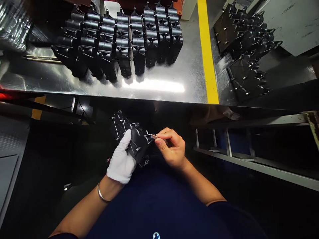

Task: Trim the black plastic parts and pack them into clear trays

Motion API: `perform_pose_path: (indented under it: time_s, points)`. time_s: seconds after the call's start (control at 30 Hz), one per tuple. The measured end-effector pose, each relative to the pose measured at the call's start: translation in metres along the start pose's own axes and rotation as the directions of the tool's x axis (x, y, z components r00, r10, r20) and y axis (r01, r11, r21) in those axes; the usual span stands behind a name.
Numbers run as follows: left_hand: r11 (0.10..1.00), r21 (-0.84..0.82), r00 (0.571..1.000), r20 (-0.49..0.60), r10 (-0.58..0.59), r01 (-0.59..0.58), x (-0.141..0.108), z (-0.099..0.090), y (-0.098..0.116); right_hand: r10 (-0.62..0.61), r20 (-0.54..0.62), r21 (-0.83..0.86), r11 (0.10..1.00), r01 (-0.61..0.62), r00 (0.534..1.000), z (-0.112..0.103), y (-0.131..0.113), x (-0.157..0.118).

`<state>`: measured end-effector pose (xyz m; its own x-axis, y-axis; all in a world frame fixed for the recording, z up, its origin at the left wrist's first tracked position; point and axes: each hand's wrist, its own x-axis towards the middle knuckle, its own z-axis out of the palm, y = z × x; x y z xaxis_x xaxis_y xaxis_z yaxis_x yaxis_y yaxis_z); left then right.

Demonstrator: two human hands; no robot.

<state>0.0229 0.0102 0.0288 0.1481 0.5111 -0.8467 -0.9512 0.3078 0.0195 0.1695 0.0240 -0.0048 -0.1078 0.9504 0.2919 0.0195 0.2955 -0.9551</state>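
Black part (140, 143), gripped in my left hand (121, 163).
My right hand (173, 146) pinches a tool (154, 136) at the part's edge; best go lightly.

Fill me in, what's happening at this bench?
A person holds a black part in the white-gloved left hand, just in front of the metal table. The bare right hand pinches a thin flat piece at the part's edge; it's too small to identify. On the table, rows of similar parts stand left of a yellow stripe, with another cluster to its right.
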Motion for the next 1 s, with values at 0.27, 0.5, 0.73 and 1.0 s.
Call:
perform_pose_path:
  time_s: [0.27,0.5,0.73,1.0]
  points:
    - [0.998,0.051,0.999,-0.02,0.043,-0.042,-0.001,-0.001,0.002,-0.03,0.014,-0.064,0.997,0.03,0.999,-0.001,-0.001,0.0]
    - [0.922,0.375,0.987,0.155,0.035,-0.092,-0.016,-0.017,-0.001,0.186,-0.064,-0.109,0.975,-0.192,0.98,-0.011,0.019,0.001]
    - [0.937,0.299,0.983,0.089,0.159,-0.179,-0.008,-0.006,0.008,-0.181,0.254,-0.205,0.95,0.236,0.95,-0.022,-0.007,0.004]
    - [0.961,0.261,0.996,0.023,0.091,-0.093,-0.003,-0.005,0.009,-0.242,0.295,-0.27,0.907,0.323,0.924,-0.02,-0.015,0.01]
